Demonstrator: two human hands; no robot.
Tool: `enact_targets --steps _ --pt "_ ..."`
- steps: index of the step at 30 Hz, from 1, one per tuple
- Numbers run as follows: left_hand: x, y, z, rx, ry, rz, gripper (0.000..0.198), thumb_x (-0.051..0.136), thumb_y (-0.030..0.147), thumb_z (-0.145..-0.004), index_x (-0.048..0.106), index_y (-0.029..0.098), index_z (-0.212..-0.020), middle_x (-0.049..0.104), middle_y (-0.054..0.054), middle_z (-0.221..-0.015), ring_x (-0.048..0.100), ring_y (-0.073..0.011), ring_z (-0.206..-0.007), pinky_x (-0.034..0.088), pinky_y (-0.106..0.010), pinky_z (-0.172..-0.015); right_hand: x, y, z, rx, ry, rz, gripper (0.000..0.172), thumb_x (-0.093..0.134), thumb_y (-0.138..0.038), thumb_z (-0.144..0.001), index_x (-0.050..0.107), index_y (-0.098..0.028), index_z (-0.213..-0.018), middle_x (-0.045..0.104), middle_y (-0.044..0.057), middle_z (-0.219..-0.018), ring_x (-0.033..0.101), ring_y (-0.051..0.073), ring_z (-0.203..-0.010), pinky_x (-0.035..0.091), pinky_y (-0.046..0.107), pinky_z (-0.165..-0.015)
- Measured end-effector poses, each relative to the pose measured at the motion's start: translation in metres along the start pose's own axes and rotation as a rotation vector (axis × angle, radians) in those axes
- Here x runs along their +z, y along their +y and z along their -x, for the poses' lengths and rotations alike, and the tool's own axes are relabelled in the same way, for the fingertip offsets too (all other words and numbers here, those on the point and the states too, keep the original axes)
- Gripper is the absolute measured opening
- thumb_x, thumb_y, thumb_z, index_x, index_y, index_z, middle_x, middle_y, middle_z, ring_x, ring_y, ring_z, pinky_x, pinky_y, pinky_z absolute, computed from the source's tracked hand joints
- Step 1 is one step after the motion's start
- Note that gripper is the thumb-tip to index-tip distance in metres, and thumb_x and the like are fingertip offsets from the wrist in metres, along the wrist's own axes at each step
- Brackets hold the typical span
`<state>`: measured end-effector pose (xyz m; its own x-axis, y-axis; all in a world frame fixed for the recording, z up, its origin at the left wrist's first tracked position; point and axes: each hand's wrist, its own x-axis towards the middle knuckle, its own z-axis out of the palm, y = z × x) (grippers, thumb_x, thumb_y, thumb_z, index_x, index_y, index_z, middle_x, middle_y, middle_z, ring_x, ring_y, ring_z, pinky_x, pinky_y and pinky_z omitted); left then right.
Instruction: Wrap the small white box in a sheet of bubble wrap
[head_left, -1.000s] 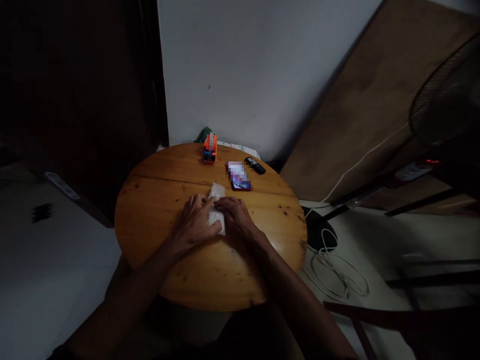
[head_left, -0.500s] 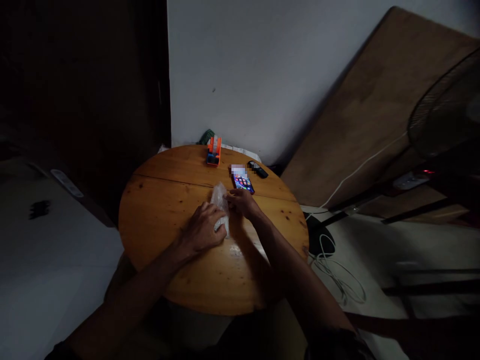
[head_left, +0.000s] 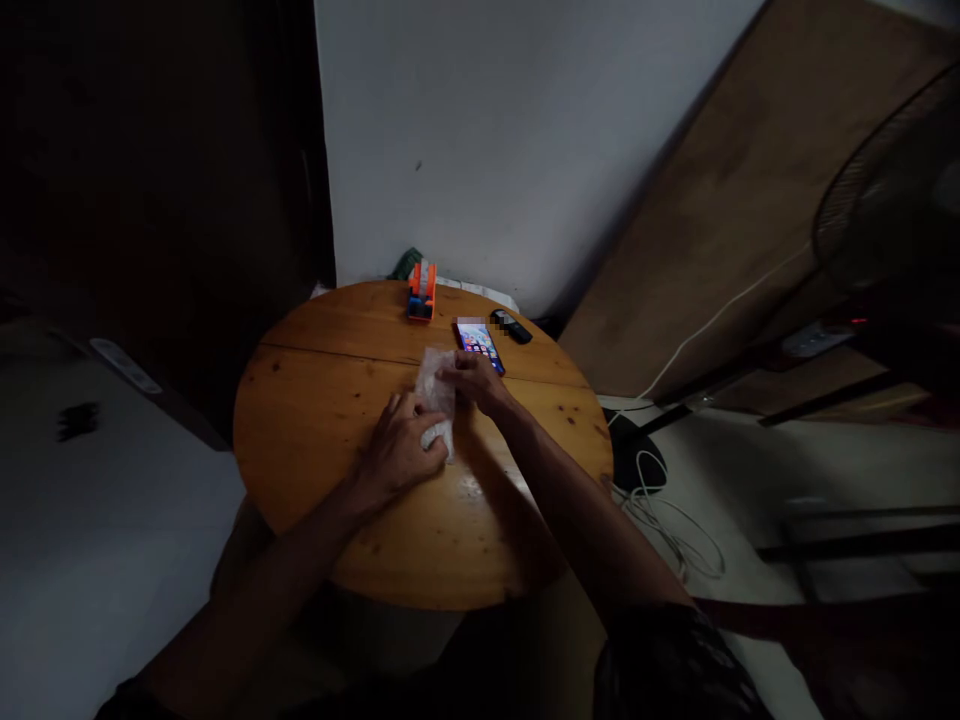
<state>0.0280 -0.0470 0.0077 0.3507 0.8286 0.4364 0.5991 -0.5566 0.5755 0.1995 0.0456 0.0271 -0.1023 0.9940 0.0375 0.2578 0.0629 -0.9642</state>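
Note:
A strip of whitish, see-through wrap that looks like bubble wrap (head_left: 435, 378) lies near the middle of the round wooden table. My left hand (head_left: 405, 440) grips its near left side, thumb and fingers around it. At the far right edge of the wrap, my right hand (head_left: 478, 380) pinches it with thumb and fingers. Whether anything is inside the wrap cannot be made out. Just beyond my right hand lies a phone (head_left: 480, 342) with a lit screen, and to its right a dark remote-like object (head_left: 514, 327).
An orange tape dispenser (head_left: 422, 290) stands at the far edge of the wooden table (head_left: 315, 400), near the wall. On the right are a fan (head_left: 885, 190), a leaning wooden board (head_left: 705, 220) and a coiled white cable (head_left: 675, 540) on the floor.
The wrap now shows wider and flatter at its far end. My right hand has moved slightly up along its edge; my left hand keeps its hold. The view has shifted slightly.

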Motion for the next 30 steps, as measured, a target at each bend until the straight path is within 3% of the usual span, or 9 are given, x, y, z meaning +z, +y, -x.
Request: enact_targets --steps 5,8,12,15,18,24,28,30 --pt "-0.002 0.002 0.000 -0.056 -0.022 -0.020 0.025 0.062 0.020 -0.076 0.076 0.020 -0.097 0.058 -0.009 -0.105 0.055 -0.0270 -0.106 0.050 -0.040 -0.097 0.001 -0.014 0.032 -0.213 0.096 0.193 0.025 0.069 -0.038 -0.068 0.052 -0.020 -0.065 0.047 -0.006 -0.059 0.041 0.009 -0.056 0.030 0.024 -0.053" --pt "-0.007 0.007 0.000 -0.110 -0.029 -0.074 0.022 0.064 0.021 -0.076 0.071 0.019 -0.097 0.058 -0.010 -0.105 0.055 -0.0285 -0.108 0.049 -0.042 -0.098 0.005 -0.021 0.058 -0.268 0.123 0.286 0.022 0.064 -0.037 -0.075 0.053 -0.020 -0.070 0.046 -0.005 -0.060 0.041 0.011 -0.057 0.030 0.025 -0.053" --pt "-0.012 0.011 0.002 -0.251 0.026 -0.150 0.030 0.072 0.029 -0.073 0.061 0.019 -0.098 0.058 -0.009 -0.102 0.056 -0.0298 -0.107 0.048 -0.044 -0.096 0.008 -0.025 0.085 -0.315 0.118 0.343 0.013 0.062 -0.032 -0.078 0.058 -0.020 -0.081 0.058 -0.001 -0.069 0.051 0.014 -0.063 0.040 0.026 -0.060" --pt "-0.011 0.007 0.004 -0.302 0.064 -0.084 0.047 0.076 0.037 -0.071 0.057 0.019 -0.110 0.058 -0.010 -0.111 0.057 -0.0307 -0.109 0.048 -0.045 -0.096 0.009 -0.022 0.103 -0.382 0.074 0.435 0.006 0.060 -0.026 -0.080 0.061 -0.021 -0.083 0.067 0.003 -0.081 0.060 0.018 -0.075 0.047 0.029 -0.071" --pt "-0.008 -0.002 0.004 -0.221 0.067 0.013 0.061 0.076 0.040 -0.071 0.053 0.018 -0.124 0.056 -0.014 -0.123 0.056 -0.0322 -0.116 0.047 -0.046 -0.099 0.012 -0.012 0.119 -0.480 0.034 0.525 0.011 0.054 -0.021 -0.086 0.064 -0.022 -0.092 0.072 0.008 -0.099 0.066 0.022 -0.093 0.050 0.033 -0.084" --pt "-0.018 -0.015 -0.001 -0.016 -0.176 0.119 0.033 0.063 0.025 -0.078 0.065 0.018 -0.111 0.063 -0.010 -0.119 0.058 -0.0277 -0.116 0.046 -0.044 -0.104 0.015 0.011 0.131 -0.628 0.016 0.692 0.023 0.051 -0.012 -0.085 0.063 -0.022 -0.102 0.073 0.011 -0.114 0.067 0.024 -0.104 0.049 0.036 -0.089" --pt "-0.035 -0.018 0.005 0.104 -0.295 0.126 0.050 0.063 0.020 -0.075 0.061 0.018 -0.125 0.059 -0.012 -0.135 0.053 -0.0290 -0.129 0.041 -0.046 -0.112 0.015 0.013 0.134 -0.664 0.004 0.679 0.028 0.053 -0.010 -0.082 0.061 -0.022 -0.107 0.072 0.010 -0.117 0.066 0.023 -0.107 0.050 0.036 -0.092" --pt "-0.039 -0.018 0.010 0.139 -0.298 0.115 0.052 0.066 0.022 -0.076 0.060 0.019 -0.128 0.057 -0.012 -0.139 0.051 -0.0294 -0.133 0.041 -0.047 -0.113 0.014 0.013 0.136 -0.696 -0.011 0.657 0.029 0.055 -0.011 -0.082 0.060 -0.022 -0.109 0.070 0.011 -0.119 0.065 0.023 -0.111 0.050 0.036 -0.094"
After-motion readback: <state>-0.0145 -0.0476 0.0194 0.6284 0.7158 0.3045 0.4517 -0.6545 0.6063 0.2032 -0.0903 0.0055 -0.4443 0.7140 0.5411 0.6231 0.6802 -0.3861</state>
